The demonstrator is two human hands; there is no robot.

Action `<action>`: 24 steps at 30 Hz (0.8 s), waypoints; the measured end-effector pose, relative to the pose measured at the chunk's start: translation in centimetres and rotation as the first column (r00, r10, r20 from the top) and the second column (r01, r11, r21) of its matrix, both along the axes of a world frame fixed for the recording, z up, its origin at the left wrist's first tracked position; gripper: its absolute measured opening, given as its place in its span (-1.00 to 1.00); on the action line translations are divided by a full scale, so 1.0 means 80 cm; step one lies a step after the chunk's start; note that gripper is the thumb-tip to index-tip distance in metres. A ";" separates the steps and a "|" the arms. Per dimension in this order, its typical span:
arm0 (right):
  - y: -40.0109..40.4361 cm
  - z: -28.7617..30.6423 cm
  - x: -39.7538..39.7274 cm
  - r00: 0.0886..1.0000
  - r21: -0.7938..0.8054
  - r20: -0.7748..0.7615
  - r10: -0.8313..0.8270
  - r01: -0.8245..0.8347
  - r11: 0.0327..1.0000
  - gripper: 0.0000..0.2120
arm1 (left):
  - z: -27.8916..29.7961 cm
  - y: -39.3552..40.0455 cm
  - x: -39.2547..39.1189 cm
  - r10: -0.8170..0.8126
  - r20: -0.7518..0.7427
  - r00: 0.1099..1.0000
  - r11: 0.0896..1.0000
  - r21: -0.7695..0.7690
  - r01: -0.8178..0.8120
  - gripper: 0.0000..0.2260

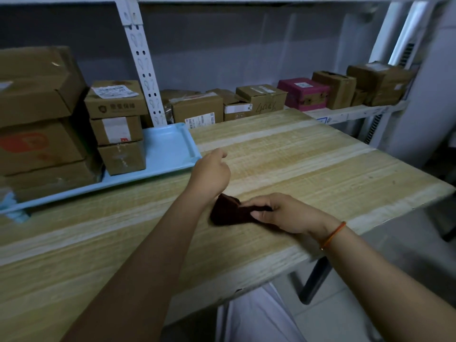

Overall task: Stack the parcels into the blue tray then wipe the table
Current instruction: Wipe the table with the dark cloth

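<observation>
Stacking looks finished; wiping just about to start, judging by the layout. Dark brown cloth [230, 212] lying crumpled on the wooden surface [308, 164], near the front edge. Right hand [286, 213] lying over the cloth's right end, thumb and fingers curled onto it: grip closed on the cloth. Left hand [211, 175] just behind the cloth's left end, fingers curled loosely, index finger stretched toward the tray; nothing visibly held, though whether the wrist touches the cloth cannot be told. Orange cord bracelet [333, 234] on the right wrist.

Next move, as a guess: flatten or fold the cloth into a pad, then sweep it across the bare wood in long passes, keeping off the tray's edge so the stacks stay put. Left hand free to steady the tray or get out of the path.

Blue tray [170, 149] at the left rear of the surface, its right part bare. Inside it, two stacks side by side: three small cardboard parcels [118, 127] piled one on another, the top one bearing a white label, and to their left a pile of larger cardboard parcels [37, 112], the middle one marked in orange. Left end of the tray cut off by the frame.

Behind, a white metal shelf [345, 113] carrying a row of further boxes, among them a pink box [303, 95]; apart from the tray and seemingly no part of the job.
</observation>
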State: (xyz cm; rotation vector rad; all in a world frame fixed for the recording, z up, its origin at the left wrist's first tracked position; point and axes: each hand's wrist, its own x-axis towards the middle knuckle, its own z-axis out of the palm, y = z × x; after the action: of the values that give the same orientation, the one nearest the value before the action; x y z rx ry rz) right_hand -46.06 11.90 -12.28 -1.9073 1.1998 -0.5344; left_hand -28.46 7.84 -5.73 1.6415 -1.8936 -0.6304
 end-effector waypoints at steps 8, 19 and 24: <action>-0.012 0.049 0.000 0.509 0.463 0.735 -0.448 0.107 0.880 -0.72 | 0.010 0.001 0.007 0.067 -0.730 0.681 0.900 0.339 0.275 -0.56; -0.049 0.069 -0.022 0.374 0.647 0.699 -0.610 0.033 0.762 -0.36 | 0.037 -0.017 0.022 -0.116 -0.560 0.820 0.967 0.124 0.222 -0.74; -0.065 0.097 -0.026 0.708 0.439 0.599 -0.374 0.101 0.893 -0.49 | 0.059 -0.014 0.023 -0.272 -0.427 0.862 0.947 0.043 0.320 -0.70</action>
State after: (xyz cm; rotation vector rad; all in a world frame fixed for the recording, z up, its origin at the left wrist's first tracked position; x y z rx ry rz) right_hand -48.14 6.67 -4.56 -1.0629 0.9650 -0.9639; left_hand -26.64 6.71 -0.99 1.1577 -1.8202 -1.1366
